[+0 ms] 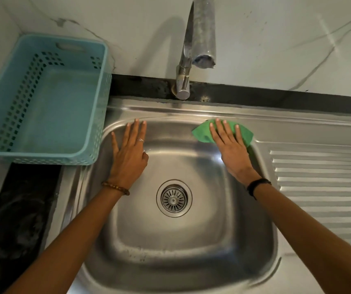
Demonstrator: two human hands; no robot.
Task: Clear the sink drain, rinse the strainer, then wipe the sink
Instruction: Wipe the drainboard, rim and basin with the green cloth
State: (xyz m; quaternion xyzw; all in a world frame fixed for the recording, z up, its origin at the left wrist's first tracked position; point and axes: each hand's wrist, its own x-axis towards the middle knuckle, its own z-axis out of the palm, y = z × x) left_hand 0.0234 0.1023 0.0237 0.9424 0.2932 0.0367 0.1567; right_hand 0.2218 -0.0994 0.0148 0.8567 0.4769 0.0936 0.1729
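Head view, looking down into a steel sink [176, 247]. Right hand [230, 149] lies flat on a green cloth [202, 132], pressing it against the basin's far right corner at the rim; fingers [225, 132] spread apart and straight, not curled round the cloth (cloth edges show beyond the fingertips and at both sides of the hand). Left hand [128, 153] flat on the far left wall of the basin, fingers apart, holding nothing; ring on one finger. Beaded bracelet [116, 188] on left wrist, dark band [257, 185] on right wrist.

Strainer [174, 198] seated in the drain at the basin floor's middle, between the two forearms. Basin surface looks wet, droplets near the front wall.

Faucet [200, 39] rises behind the sink, spout over the far edge. Ribbed drainboard [323, 183] to the right. Teal perforated basket [42, 98] on the bench at left, just beside the sink rim
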